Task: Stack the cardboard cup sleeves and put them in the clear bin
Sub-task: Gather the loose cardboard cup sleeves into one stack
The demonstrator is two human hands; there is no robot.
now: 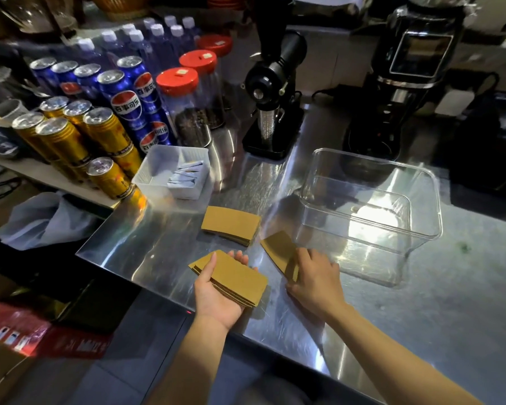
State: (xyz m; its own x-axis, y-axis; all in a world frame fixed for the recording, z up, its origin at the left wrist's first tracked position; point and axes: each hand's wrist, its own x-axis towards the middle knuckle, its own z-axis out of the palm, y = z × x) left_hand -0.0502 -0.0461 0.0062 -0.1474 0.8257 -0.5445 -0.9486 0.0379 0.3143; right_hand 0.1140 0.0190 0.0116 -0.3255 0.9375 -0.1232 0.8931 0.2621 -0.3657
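My left hand (216,299) lies palm up over the counter's front edge and holds a stack of brown cardboard cup sleeves (234,279). My right hand (313,279) rests on the steel counter and grips another small bunch of sleeves (278,247) by its near end. A third pile of sleeves (231,225) lies loose on the counter just beyond both hands. The clear bin (421,229) stands to the right of the hands, with nothing inside it.
A white tray (155,165) with sachets sits behind the sleeves. Blue and gold cans (105,124), red-lidded jars (184,109) and water bottles crowd the back left. A black grinder (272,92) and a second black machine (412,68) stand at the back.
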